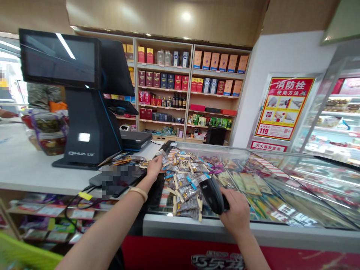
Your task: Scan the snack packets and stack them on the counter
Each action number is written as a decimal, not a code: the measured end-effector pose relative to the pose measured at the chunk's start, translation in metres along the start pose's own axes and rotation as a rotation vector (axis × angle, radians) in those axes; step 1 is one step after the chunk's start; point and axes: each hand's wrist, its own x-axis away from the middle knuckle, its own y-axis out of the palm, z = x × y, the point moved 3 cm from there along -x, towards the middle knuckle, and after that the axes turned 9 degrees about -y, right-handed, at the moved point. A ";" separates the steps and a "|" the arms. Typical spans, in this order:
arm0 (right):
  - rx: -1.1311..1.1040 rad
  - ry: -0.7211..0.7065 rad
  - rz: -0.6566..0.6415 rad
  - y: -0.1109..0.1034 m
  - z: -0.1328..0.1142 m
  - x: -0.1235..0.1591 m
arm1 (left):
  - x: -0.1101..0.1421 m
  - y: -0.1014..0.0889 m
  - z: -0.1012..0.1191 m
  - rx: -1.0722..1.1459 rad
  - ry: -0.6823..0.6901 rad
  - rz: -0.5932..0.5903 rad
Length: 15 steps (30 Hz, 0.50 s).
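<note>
My right hand [235,210] is wrapped round a black handheld barcode scanner [210,192], whose head points left over the pile. Small clear snack packets [185,183] with cream and blue edges lie heaped on the glass top of a display freezer [281,176]. At the pile's left edge, my left hand [155,167] has its fingers closed on a snack packet [162,156]. That packet's lower part is hidden by the fingers.
A black point-of-sale terminal [90,123] stands on the white counter [17,165] at left, beside bagged goods [49,131]. Cables [70,212] hang over the counter's front edge. Shelves of boxed goods [163,80] stand behind, and a lit display fridge [337,123] is at right.
</note>
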 end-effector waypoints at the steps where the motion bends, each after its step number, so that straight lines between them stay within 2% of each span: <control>1: -0.011 -0.007 -0.002 0.001 0.000 -0.002 | 0.006 -0.002 0.002 0.043 0.001 0.005; 4: -0.067 0.005 0.009 0.004 -0.002 -0.010 | 0.031 -0.010 0.010 0.190 0.030 -0.010; 7: -0.118 0.030 0.024 0.005 -0.007 -0.021 | 0.064 -0.017 0.021 0.358 0.112 -0.079; 9: -0.163 0.046 -0.016 0.004 -0.012 -0.030 | 0.086 -0.020 0.026 0.424 0.159 -0.109; 15: -0.280 0.152 -0.090 -0.006 -0.029 -0.048 | 0.136 -0.020 0.024 0.360 0.215 -0.139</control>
